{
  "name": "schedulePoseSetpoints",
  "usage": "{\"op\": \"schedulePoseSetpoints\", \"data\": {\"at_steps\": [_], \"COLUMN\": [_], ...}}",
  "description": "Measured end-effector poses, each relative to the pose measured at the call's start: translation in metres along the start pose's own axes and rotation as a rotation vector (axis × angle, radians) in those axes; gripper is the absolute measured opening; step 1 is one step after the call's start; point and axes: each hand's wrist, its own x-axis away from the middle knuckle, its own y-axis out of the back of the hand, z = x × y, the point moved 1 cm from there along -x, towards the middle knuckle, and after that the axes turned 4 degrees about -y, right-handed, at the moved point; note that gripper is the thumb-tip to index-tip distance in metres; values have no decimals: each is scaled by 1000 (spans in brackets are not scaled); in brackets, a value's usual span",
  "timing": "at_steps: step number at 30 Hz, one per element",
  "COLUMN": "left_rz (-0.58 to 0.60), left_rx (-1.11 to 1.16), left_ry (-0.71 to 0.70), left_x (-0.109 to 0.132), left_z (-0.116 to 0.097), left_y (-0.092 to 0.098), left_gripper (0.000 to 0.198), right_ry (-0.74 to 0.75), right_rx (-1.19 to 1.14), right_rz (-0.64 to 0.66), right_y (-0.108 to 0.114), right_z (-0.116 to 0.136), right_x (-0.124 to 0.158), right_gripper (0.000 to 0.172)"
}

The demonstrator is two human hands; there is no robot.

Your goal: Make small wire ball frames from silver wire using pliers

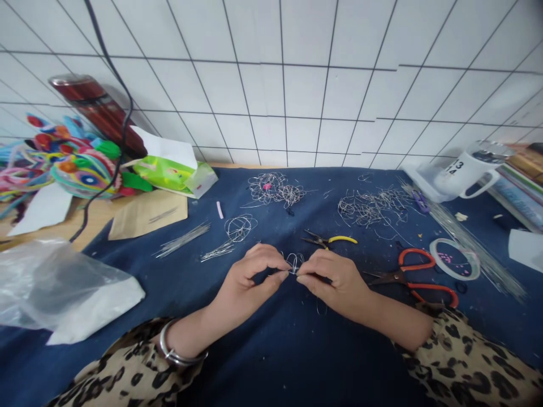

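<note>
Between my two hands is a thin silver wire [294, 262] bent into small upright loops. My left hand [250, 276] pinches its left side between thumb and fingertips. From the other side my right hand [335, 277] pinches it the same way, and the fingertips almost meet. A loose wire end hangs under the right hand. Just beyond the hands lie pliers [341, 239] with a yellow handle showing. Scissors [403, 276] with orange handles rest to the right of my right hand. Cut wire pieces [218, 251] lie ahead of my left hand.
Tangled wire [373, 208] sits at the back right, with another wire tangle [275, 189] at back centre. A clear round dish [455, 259], long straight wires [479, 249] and a white mug [466, 172] stand right. At left are a plastic bag [63, 288] and a red flask [95, 110].
</note>
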Motion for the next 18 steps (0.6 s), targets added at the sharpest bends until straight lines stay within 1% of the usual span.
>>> {"op": "schedulePoseSetpoints", "data": {"at_steps": [3, 7, 12, 14, 18], "left_rz": [17, 17, 26, 34, 43], "left_rx": [-66, -93, -110, -139, -239], "left_ry": [-55, -59, -85, -128, -267], "left_x": [-1, -2, -2, -1, 1], "left_z": [-2, -1, 1, 2, 4], "left_y": [1, 1, 1, 2, 3], "left_gripper": [17, 19, 18, 19, 24], "right_ry": [-45, -108, -133, -139, -180], "right_rx": [-50, -136, -181, -183, -200], "right_rz": [18, 56, 73, 75, 117], "right_y": [0, -1, -2, -2, -2], "right_z": [0, 1, 0, 0, 4], "right_x": [0, 0, 0, 0, 0], "right_gripper": [11, 11, 12, 11, 11]}}
